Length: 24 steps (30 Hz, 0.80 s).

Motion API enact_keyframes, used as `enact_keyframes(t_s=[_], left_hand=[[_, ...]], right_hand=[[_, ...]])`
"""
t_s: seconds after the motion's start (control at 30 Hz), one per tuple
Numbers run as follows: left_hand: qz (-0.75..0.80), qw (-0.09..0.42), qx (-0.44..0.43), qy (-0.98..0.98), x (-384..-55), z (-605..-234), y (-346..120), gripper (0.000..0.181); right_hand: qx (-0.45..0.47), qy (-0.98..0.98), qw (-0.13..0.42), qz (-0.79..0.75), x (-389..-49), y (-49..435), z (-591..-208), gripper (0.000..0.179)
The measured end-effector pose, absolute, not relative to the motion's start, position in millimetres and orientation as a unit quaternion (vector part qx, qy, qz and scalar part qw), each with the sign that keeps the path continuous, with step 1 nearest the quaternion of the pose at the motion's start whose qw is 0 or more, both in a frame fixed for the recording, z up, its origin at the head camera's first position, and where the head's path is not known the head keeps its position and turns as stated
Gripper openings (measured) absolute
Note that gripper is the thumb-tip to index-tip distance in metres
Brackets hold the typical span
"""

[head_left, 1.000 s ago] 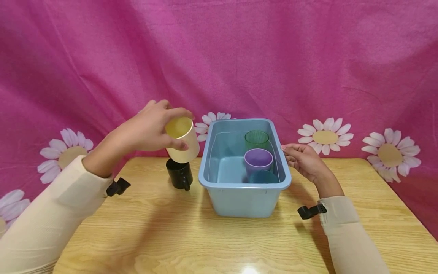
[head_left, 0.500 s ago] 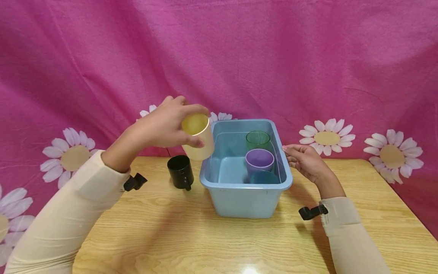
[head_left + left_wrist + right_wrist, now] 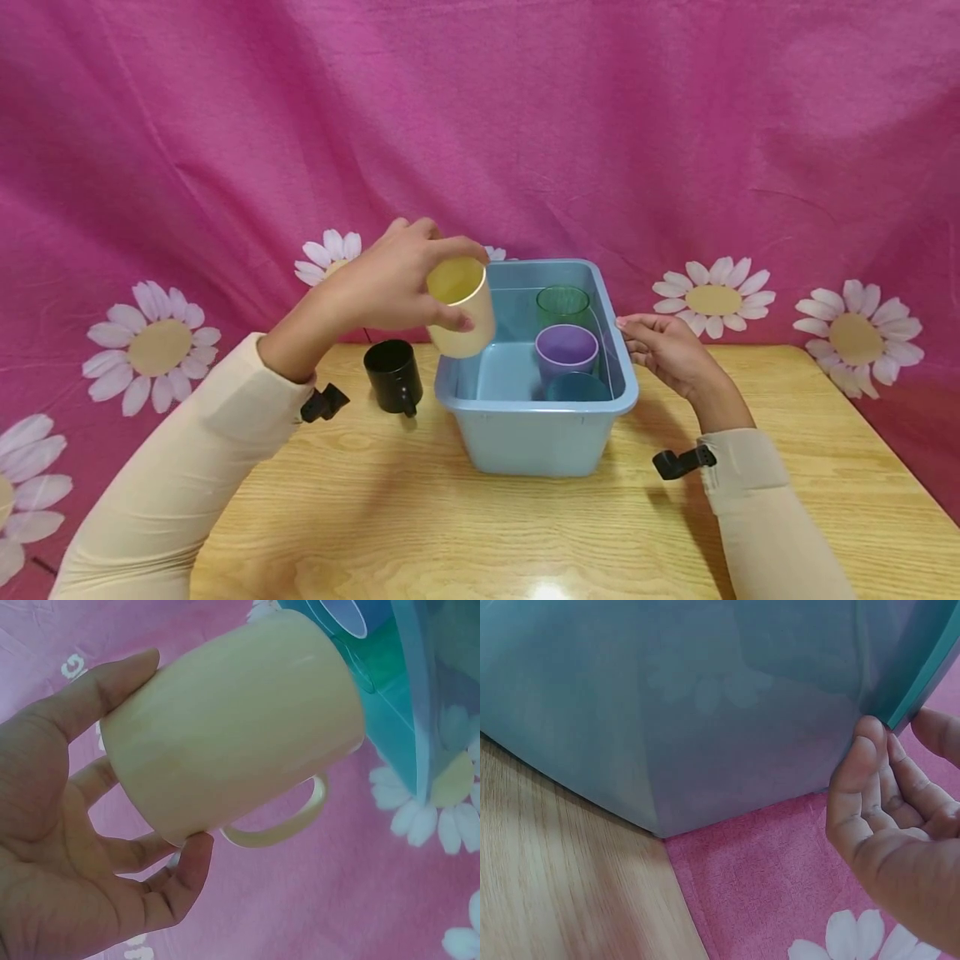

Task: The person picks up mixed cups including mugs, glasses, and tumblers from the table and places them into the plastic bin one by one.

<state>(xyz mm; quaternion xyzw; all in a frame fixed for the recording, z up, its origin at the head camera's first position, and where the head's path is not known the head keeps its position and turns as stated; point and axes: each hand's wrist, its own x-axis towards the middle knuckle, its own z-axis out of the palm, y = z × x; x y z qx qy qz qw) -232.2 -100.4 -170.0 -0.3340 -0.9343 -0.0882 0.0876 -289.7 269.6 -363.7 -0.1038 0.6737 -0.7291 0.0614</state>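
My left hand (image 3: 397, 279) grips a cream mug with a yellow inside (image 3: 468, 321) near its rim, thumb on the near side. In the head view the mug overlaps the left rim of a blue plastic tub (image 3: 536, 442). The left wrist view shows the mug's handle (image 3: 289, 829) pointing away from the palm. On the tub's right side, my right hand (image 3: 671, 354) pinches the rim (image 3: 922, 667) between thumb and curled fingers. Inside the tub, along its right wall, stand a green glass (image 3: 562, 304), a purple cup (image 3: 566, 346) and a dark teal cup (image 3: 577, 388).
A black mug (image 3: 393, 379) stands upright on the wooden table (image 3: 360, 508) left of the tub, its handle facing the front. Behind the table hangs a pink cloth (image 3: 525, 125) with daisies. Each sleeve cuff carries a small black camera.
My left hand has carried the cream mug rightward, from above the black mug to over the tub's left rim. The right hand keeps its place on the opposite rim.
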Motion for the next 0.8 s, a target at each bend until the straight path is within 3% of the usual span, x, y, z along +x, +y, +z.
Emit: enact_keyframes(t_s=[0.8], left_hand=[[-0.101,0.078,-0.367,-0.922,-241,-200,-68,0.065]], right_hand=[[-0.098,0.675,0.063,-0.728,-292,270,-364,0.016]])
